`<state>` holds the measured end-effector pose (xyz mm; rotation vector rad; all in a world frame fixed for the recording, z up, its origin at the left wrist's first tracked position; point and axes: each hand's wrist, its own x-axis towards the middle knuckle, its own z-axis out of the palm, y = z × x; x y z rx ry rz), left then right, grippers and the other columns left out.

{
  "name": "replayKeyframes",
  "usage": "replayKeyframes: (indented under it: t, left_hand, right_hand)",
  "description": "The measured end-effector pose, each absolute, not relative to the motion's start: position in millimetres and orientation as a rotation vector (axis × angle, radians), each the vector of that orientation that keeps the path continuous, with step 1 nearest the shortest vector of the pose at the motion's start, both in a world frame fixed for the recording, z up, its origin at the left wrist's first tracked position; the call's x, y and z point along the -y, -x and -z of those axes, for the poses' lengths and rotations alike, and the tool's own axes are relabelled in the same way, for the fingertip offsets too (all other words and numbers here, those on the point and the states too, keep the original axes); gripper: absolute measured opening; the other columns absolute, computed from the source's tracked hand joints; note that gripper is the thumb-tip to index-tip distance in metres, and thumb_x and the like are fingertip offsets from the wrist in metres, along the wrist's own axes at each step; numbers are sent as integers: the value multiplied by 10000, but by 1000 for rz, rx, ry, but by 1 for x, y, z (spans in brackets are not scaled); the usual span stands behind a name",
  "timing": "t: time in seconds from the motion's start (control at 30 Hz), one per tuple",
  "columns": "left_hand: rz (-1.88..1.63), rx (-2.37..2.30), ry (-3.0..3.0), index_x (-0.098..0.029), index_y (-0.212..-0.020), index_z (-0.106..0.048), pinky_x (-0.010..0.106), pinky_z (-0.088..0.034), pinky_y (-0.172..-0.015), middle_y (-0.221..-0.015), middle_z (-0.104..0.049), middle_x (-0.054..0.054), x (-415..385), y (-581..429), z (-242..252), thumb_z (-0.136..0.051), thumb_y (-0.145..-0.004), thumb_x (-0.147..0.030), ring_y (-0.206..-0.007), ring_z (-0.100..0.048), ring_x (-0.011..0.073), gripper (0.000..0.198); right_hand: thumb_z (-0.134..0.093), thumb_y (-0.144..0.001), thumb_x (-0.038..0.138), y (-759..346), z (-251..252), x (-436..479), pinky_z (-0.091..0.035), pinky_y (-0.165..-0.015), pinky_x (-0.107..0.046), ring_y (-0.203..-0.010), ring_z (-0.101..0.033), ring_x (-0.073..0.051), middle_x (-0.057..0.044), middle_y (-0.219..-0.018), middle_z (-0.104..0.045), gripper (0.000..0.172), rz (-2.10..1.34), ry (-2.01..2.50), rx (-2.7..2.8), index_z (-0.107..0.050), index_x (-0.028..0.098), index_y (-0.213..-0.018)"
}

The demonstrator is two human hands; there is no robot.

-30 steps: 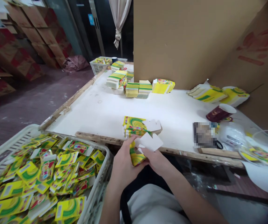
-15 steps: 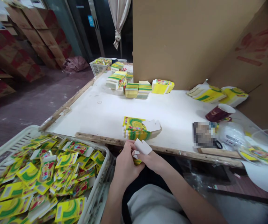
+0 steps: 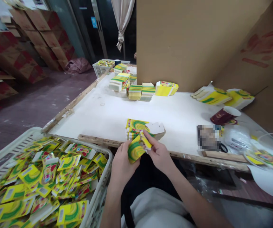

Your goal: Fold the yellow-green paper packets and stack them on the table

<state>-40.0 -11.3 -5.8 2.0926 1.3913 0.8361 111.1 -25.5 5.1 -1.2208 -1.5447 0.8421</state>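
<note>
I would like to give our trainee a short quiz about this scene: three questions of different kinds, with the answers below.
1. What does the left hand hold?
A) a roll of tape
B) a yellow-and-green carton
C) a screwdriver

2. True or false: the maroon mug is to the left of the left hand.

3. Complete the sentence: on the person's left, a pile of printed cartons lies in a white plastic ____.

Key
1. B
2. False; the maroon mug is to the right, on the white table.
3. basket
</note>
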Motion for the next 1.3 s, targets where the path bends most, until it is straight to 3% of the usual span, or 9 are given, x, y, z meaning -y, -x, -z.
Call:
replayKeyframes:
  t: [0.13, 0.27, 0.37, 0.5, 0.77, 0.97, 1.13, 1.2, 1.3]
  left_hand:
    - [-813, -1464, -2157, -206, -1130, -445, 375, -451, -832, -1054, -578, 71, 9, 48, 4, -614, -643, -194, -978, -553, 246, 516]
    - [-772, -1411, -2138, -224, -1127, -460, 342, -452, -830, -1060, -592, 47, 9, 53, 3, -630, -644, -232, -978, -566, 222, 512]
    - [-738, -1379, -2128, -242, -1110, -467, 334, -450, -824, -1061, -602, 29, 9, 53, 2, -653, -635, -264, -967, -576, 215, 510]
    - [-713, -1414, -2161, -232, -1066, -471, 341, -450, -794, -1015, -612, 32, 11, 49, 0, -635, -663, -270, -940, -577, 221, 436]
    - [-720, -1468, -2330, -217, -1054, -488, 395, -414, -829, -996, -611, 59, 11, 47, -6, -634, -691, -346, -953, -538, 260, 411]
    - [-675, -1702, -2219, -211, -1065, -496, 405, -415, -839, -965, -631, 58, 2, 80, -6, -630, -674, -378, -917, -575, 266, 446]
    - [-673, -2438, -1928, -99, -1220, -443, 558, -340, -909, -1189, -509, 225, -5, 135, -14, -589, -646, -577, -1143, -425, 426, 761]
    - [-765, -2346, -1904, -78, -1226, -444, 543, -340, -932, -1182, -517, 229, -6, 139, -13, -574, -650, -599, -1154, -428, 408, 787]
    - [-941, -1925, -1916, -154, -1156, -518, 468, -370, -955, -1133, -577, 138, -6, 123, -5, -584, -682, -544, -1107, -501, 310, 617]
  right_hand:
    - [-440, -828, 81, -117, -4, 26, -253, -1087, -435, -1359, -208, -228, -104, -1467, -266, 601, -679, 1187, 1947, -283, 188, -1398]
    - [-445, -785, 12, -129, -10, 25, -350, -1037, -404, -1311, -327, -248, -98, -1448, -313, 512, -714, 1206, 2087, -537, 228, -1239]
    - [-508, -756, 10, -140, -19, 24, -398, -994, -385, -1245, -432, -252, -87, -1395, -405, 461, -800, 1167, 2182, -626, 251, -1131]
    - [-579, -733, 39, -141, -23, 22, -409, -977, -378, -1168, -511, -239, -76, -1287, -521, 428, -843, 1184, 2111, -652, 266, -1089]
    - [-609, -707, 68, -127, -9, 24, -407, -973, -406, -1194, -482, -243, -84, -1254, -537, 403, -842, 1243, 1826, -659, 262, -1057]
    - [-608, -744, 161, -128, -25, 10, -383, -994, -412, -1184, -468, -224, -84, -1268, -506, 617, -688, 1233, 1880, -410, 260, -1320]
    - [-504, -751, 70, -142, -24, -23, -391, -938, -387, -1057, -515, -237, -111, -1120, -586, 491, -204, 1783, 1906, -493, 158, -1234]
    - [-492, -740, 51, -143, -20, -31, -400, -892, -375, -967, -547, -243, -118, -1023, -614, 434, -180, 1878, 1978, -547, 134, -1163]
    - [-488, -730, 45, -143, -17, -35, -399, -852, -372, -920, -550, -244, -125, -984, -604, 397, -173, 1892, 1995, -562, 131, -1110]
